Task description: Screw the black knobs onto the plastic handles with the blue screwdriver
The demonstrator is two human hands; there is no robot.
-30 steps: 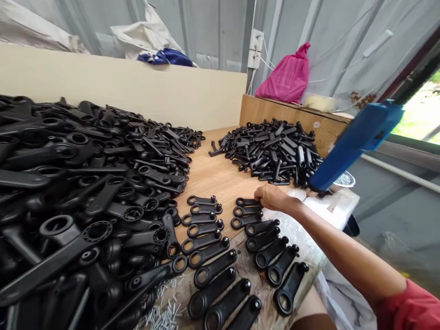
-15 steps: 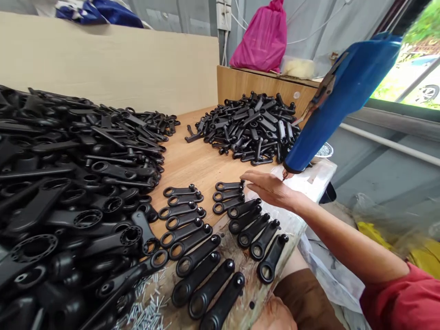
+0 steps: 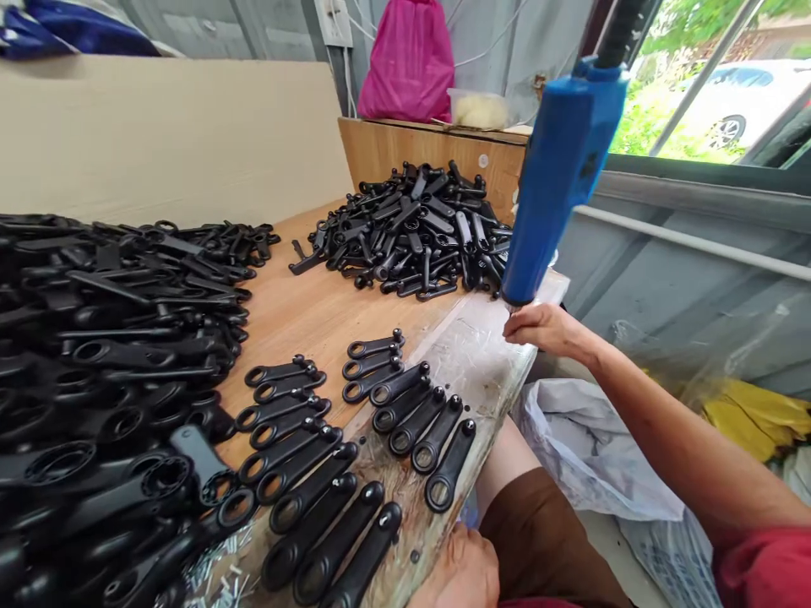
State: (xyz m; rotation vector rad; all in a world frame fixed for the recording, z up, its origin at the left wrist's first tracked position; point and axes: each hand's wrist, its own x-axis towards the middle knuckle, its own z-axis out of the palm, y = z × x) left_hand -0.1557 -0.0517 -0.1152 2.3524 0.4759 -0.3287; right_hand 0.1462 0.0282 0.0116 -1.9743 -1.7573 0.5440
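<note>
A blue electric screwdriver (image 3: 548, 181) hangs nose down over the right side of the table. My right hand (image 3: 548, 328) is closed at its lower tip, the fingertips pinched around the bit. Down at the table's front edge my left hand (image 3: 465, 564) is curled, knuckles up; what its fingers hold, if anything, is hidden. Between the hands lie rows of black crank arms (image 3: 449, 466), each with a ring at one end and a small shiny screw head at the other. A longer row of the same crank arms (image 3: 317, 528) lies to the left.
A big heap of black crank arms (image 3: 120, 338) covers the left side, and a second heap (image 3: 411, 224) stands at the back. Loose screws (image 3: 219, 574) lie at front left. Behind are a cardboard panel (image 3: 171, 139) and a pink bag (image 3: 409, 63). White plastic sacks (image 3: 589, 447) lie below right.
The view has turned to the right. My right hand has drawn away from the crank arms toward the table's right edge, its flat fingers now closed. The screwdriver hangs more upright.
</note>
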